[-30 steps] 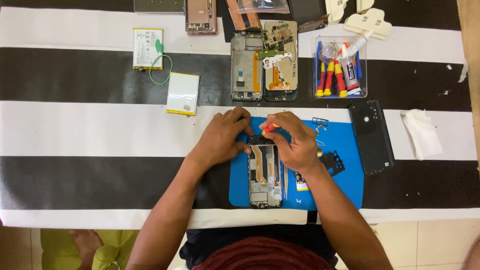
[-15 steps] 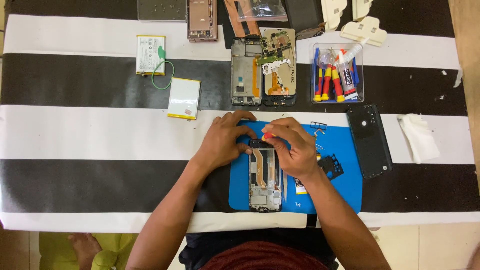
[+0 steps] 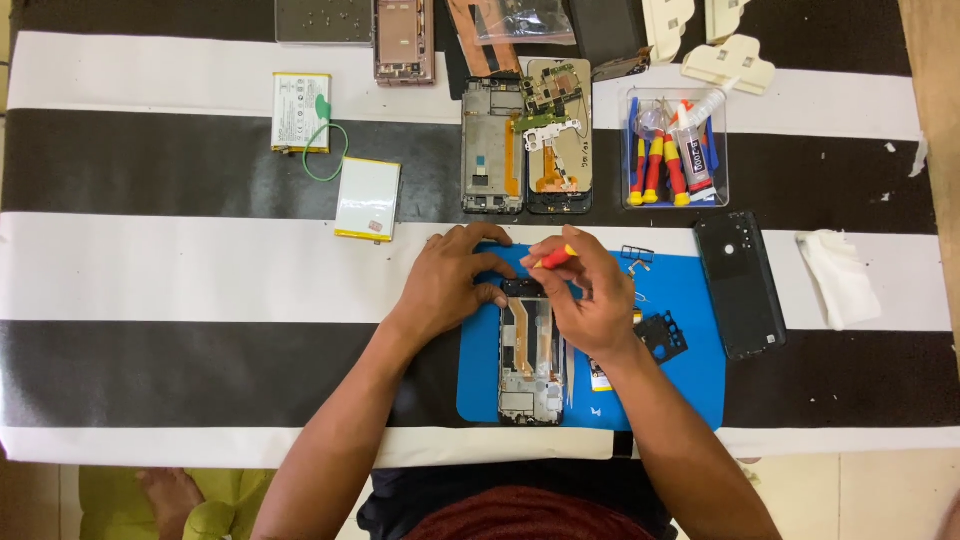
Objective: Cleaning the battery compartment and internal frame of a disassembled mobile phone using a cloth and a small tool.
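Observation:
An opened phone (image 3: 530, 360) with its insides showing lies lengthwise on a blue mat (image 3: 680, 380). My left hand (image 3: 455, 275) rests on the mat and presses the phone's top left corner. My right hand (image 3: 590, 295) grips a small red and yellow screwdriver (image 3: 555, 258), its tip down at the phone's top edge. Both forearms reach in from the bottom of the view.
A black phone back cover (image 3: 740, 285) lies right of the mat, with a white tissue (image 3: 840, 275) beyond it. Behind are two more opened phones (image 3: 525, 135), a clear tray of screwdrivers (image 3: 675, 150), two batteries (image 3: 368, 198) and a pink phone frame (image 3: 403, 40).
Both hands stay at the phone's top edge with only slight finger shifts. The view has drifted a little.

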